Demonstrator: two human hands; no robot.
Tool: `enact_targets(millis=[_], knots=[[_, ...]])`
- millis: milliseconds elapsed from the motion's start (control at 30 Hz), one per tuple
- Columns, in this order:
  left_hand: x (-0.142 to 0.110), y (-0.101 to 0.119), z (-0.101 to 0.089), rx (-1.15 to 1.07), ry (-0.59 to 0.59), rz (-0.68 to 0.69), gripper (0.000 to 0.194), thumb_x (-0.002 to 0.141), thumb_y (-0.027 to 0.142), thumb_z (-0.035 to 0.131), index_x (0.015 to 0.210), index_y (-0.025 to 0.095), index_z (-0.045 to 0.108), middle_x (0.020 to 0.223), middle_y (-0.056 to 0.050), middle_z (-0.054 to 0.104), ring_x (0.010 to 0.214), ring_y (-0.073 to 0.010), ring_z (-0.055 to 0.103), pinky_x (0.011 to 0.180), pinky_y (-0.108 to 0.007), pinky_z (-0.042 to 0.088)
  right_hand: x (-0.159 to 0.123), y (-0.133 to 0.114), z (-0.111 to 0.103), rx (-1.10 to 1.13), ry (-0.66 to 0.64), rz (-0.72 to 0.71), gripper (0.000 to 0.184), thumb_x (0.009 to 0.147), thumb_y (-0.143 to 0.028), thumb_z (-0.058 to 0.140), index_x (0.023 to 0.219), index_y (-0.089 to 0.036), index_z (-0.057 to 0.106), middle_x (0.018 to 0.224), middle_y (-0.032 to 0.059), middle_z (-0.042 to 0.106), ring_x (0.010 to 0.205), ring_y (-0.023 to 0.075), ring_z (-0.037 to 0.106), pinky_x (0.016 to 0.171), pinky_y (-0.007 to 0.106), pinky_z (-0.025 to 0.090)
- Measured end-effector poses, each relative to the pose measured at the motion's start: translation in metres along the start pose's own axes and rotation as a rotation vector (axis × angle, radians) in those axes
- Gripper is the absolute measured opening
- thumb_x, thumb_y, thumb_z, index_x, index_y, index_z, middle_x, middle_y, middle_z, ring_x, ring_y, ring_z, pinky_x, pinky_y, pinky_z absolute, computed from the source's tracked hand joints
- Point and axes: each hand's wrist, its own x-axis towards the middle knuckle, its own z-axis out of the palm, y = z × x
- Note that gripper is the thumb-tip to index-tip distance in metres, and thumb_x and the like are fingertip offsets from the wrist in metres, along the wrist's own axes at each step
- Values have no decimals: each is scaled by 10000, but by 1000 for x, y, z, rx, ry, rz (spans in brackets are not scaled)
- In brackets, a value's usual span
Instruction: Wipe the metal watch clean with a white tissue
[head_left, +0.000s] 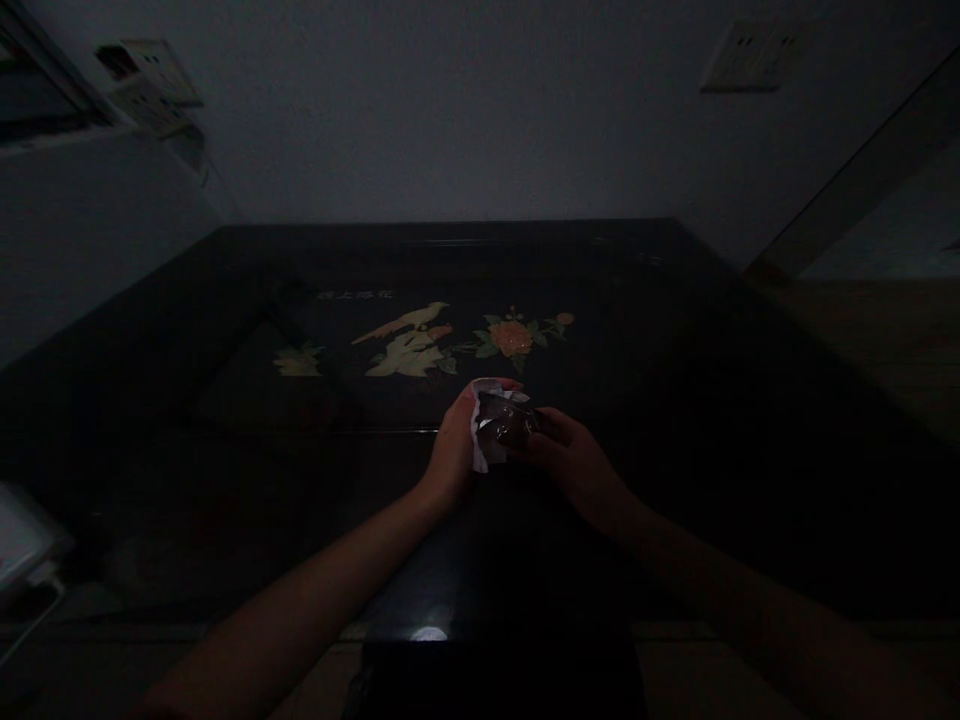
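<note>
Above the front part of a dark glossy table (pixel 345 510), both hands meet around one small bundle. My left hand (pixel 452 440) is wrapped around a white, crinkled-edged piece (pixel 478 455) that looks like paper or cloth. Against its right side is a dark, shiny object (pixel 514 427) with bright glints; its kind is too dim to make out. The fingers of my right hand (pixel 574 460) close on that object from the right. Some fingertips of both hands are hidden behind the bundle.
A bird-and-flower picture (pixel 409 345) decorates the tabletop beyond my hands. The wall behind carries sockets (pixel 757 55) at right and more sockets (pixel 161 75) at left. At the left edge sits a white box-like thing (pixel 22 540) with a cable. The room is very dark.
</note>
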Motion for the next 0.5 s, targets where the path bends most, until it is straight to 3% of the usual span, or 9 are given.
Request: enact_targets(millis=[133, 267, 500], knots=[[2, -3, 4, -279, -18, -167, 366, 867, 431, 458, 975, 151, 668, 1039, -81, 716, 1005, -226, 654, 919, -342, 483, 1, 0, 0, -2, -15, -14, 434, 593, -410, 837, 942, -212, 671, 967, 46, 698, 945, 224, 643, 911, 422, 488], [3, -5, 3, -406, -80, -323, 344, 861, 378, 462, 1006, 141, 666, 1004, -94, 720, 985, -233, 665, 906, -360, 499, 1, -1, 1, 10, -20, -26, 449, 571, -404, 847, 944, -221, 677, 995, 50, 700, 969, 227, 640, 891, 402, 497], [3, -3, 3, -456, -90, -351, 341, 882, 358, 431, 1011, 141, 661, 992, -92, 717, 968, -224, 667, 897, -357, 504, 2, -1, 1, 0, -18, -29, 437, 576, -392, 845, 941, -215, 681, 1000, 51, 709, 943, 224, 646, 867, 391, 510]])
